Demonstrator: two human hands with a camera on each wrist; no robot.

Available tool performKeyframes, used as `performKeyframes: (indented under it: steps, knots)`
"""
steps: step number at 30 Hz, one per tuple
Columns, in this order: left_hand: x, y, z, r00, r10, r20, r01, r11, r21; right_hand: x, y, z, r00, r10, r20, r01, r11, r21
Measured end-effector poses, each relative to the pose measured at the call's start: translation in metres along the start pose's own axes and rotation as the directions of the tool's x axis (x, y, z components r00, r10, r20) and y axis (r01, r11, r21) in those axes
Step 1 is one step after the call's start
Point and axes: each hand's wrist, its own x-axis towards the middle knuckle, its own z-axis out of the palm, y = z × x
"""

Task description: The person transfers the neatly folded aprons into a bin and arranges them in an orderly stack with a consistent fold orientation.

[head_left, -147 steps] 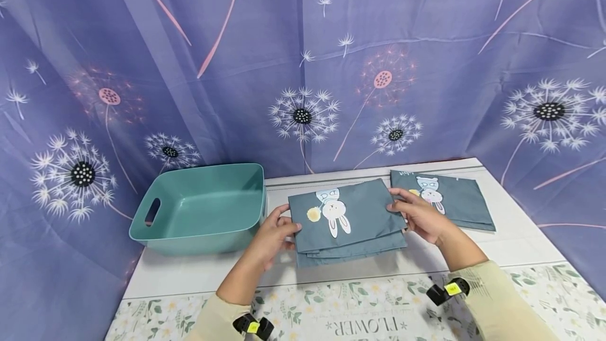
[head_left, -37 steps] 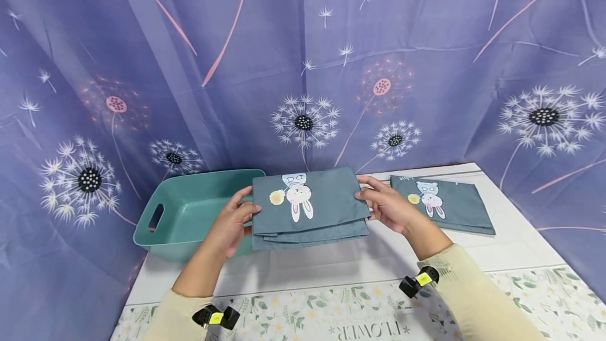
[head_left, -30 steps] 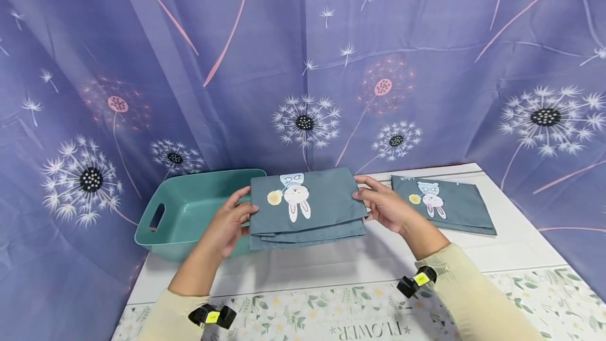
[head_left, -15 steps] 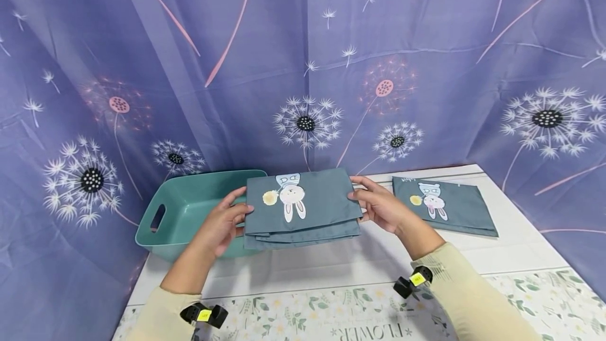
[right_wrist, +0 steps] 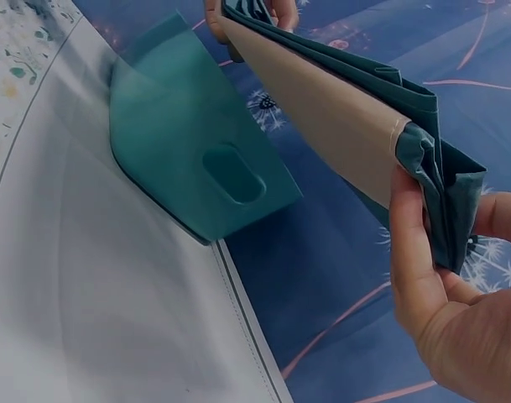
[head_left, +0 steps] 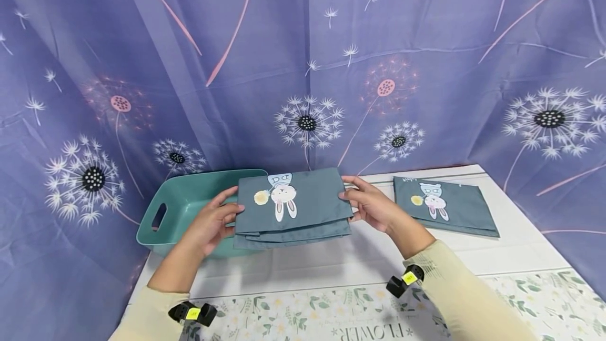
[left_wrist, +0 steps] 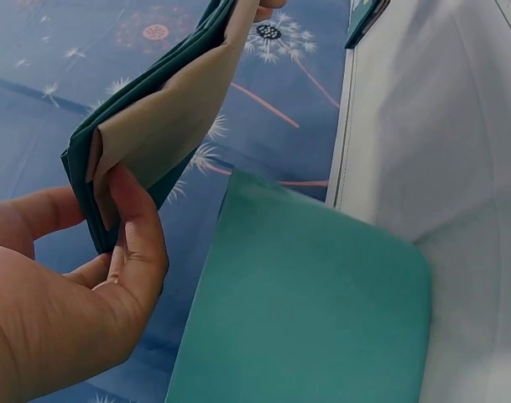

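Note:
A folded blue-grey cloth (head_left: pixel 314 199) with a rabbit print hangs above the white table, level and in front of the right part of a teal bin (head_left: pixel 163 241). My left hand (head_left: pixel 206 229) pinches its left end, thumb on top in the head view. At the opposite end my right hand (head_left: pixel 371 205) pinches it the same way. From the left wrist, the left hand (left_wrist: pixel 87 294) grips the layered edge, and a beige underside shows on the cloth (left_wrist: pixel 167 117). The right wrist view shows the right hand (right_wrist: pixel 456 327) gripping the other stacked end.
A second folded cloth (head_left: pixel 456 207) with a similar rabbit print lies at the table's right. The bin, with a handle hole in its side, stands at the left. A purple dandelion curtain (head_left: pixel 236 93) hangs behind the white table (head_left: pixel 379 262).
Both hands have carried the folded cloth leftward from mid-table, so it now overlaps the bin's right part in the head view. The second cloth and the bin have stayed put.

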Motion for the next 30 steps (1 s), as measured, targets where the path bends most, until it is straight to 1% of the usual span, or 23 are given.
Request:
performKeyframes:
  steps: [3, 11, 14, 20, 30]
  knots:
    - [-0.001, 0.0, -0.004, 1.0, -0.002, 0.012, 0.001, 1.0, 0.022, 0.002, 0.001, 0.003, 1.0, 0.002, 0.0, -0.002, 1.0, 0.001]
    - [-0.007, -0.001, -0.017, 1.0, -0.014, -0.006, 0.014, 0.997, 0.069, 0.007, 0.004, 0.015, 1.0, -0.01, 0.003, 0.01, 1.0, -0.007]
    - [-0.009, -0.001, -0.023, 1.0, -0.019, -0.011, 0.019, 0.997, 0.074, 0.009, 0.003, 0.02, 1.0, -0.01, 0.001, 0.01, 1.0, -0.01]
    - [-0.01, 0.003, -0.029, 0.999, -0.019, -0.027, 0.021, 0.996, 0.083, 0.011, 0.003, 0.027, 1.0, -0.013, -0.001, 0.013, 1.0, -0.025]
    - [-0.012, 0.005, -0.041, 0.998, -0.022, -0.05, 0.028, 0.993, 0.111, 0.017, 0.001, 0.039, 1.0, -0.005, -0.005, 0.005, 1.0, -0.01]
